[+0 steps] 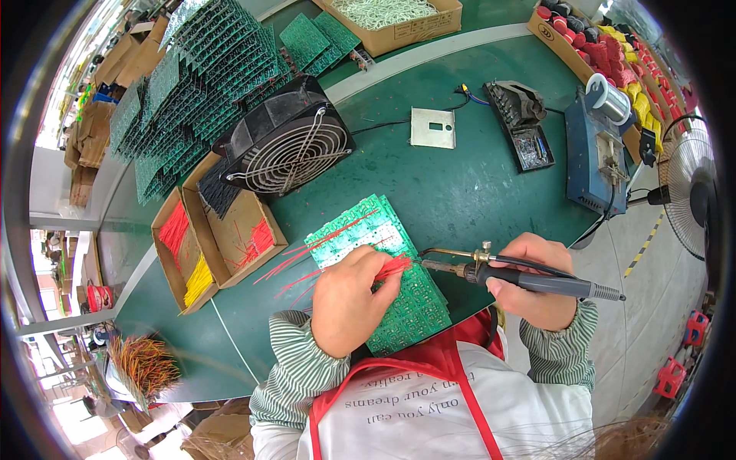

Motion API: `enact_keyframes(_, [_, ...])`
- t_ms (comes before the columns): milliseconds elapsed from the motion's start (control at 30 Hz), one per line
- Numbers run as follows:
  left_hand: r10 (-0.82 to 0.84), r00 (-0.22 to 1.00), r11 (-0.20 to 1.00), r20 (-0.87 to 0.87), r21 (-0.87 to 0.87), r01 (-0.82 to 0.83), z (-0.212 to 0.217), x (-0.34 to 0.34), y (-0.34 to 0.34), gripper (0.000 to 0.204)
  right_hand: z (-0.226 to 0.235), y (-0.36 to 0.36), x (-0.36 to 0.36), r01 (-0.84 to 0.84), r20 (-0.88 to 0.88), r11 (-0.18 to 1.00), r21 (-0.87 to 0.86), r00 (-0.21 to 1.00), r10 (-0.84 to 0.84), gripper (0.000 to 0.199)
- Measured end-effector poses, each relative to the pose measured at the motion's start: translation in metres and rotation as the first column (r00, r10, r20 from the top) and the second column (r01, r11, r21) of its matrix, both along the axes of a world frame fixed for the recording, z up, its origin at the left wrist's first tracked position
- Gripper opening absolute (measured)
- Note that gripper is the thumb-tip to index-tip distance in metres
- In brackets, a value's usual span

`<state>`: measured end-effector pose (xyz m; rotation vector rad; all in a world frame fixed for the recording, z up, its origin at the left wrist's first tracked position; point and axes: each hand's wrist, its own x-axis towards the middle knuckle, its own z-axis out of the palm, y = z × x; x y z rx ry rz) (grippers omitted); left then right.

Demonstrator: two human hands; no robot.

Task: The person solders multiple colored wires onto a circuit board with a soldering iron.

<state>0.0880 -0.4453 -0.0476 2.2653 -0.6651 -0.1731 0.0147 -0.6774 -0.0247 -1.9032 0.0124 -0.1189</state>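
Two hands at work over a green circuit board [399, 284] that lies on the green surface [475, 192], close to the near edge in front of the person. Left hand [349, 299] rests on the board, fingers closed together pinching a small bunch of red wires [392, 266]; more loose red wires fan out leftward from under the hand. Right hand [537, 280] is wrapped shut around the dark handle of a soldering iron [491, 272]. Iron's long axis runs near level across the view, handle to the right, brass tip pointing left toward the pinched wires, tip just beside them; contact cannot be told. Board's long axis runs from upper left to lower right, far end toward the round black fan [287, 146]. Judged step: wire ends being seated on the board for soldering, joint not visibly made. Next move looks to need the wire held steady at its hole and the tip brought down onto the pad, clear of the left fingertips. An open cardboard box of red and yellow wires [195, 245] sits to the left
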Motion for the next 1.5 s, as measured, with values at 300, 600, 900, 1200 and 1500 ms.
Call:
enact_keyframes(300, [-0.020,1.000,0.999,0.014,-0.029,0.021,0.000,0.000,0.008,0.009,0.004,-0.005,-0.004,-0.009,0.024,1.000,-0.017,1.000,0.009,0.019])
enact_keyframes(600, [0.210,0.947,0.953,0.245,0.165,-0.254,0.036,-0.019,0.065,0.008,0.011,0.005,-0.014,-0.057,0.059,0.996,-0.066,0.996,0.061,0.018])
enact_keyframes(900, [0.131,0.969,0.991,-0.211,-0.009,-0.136,0.011,-0.046,0.065,0.010,0.006,0.039,-0.013,-0.267,0.074,0.963,0.021,0.961,0.265,0.018])
enact_keyframes(1200, [0.104,0.971,0.991,-0.217,-0.054,-0.119,0.006,-0.047,0.065,0.011,0.003,0.046,-0.011,-0.275,0.048,0.961,0.009,0.961,0.274,0.018])
enact_keyframes(1500, [0.078,0.977,0.995,-0.198,-0.047,-0.089,0.003,-0.045,0.064,0.012,0.000,0.046,-0.007,-0.285,0.054,0.959,0.007,0.957,0.284,0.018])
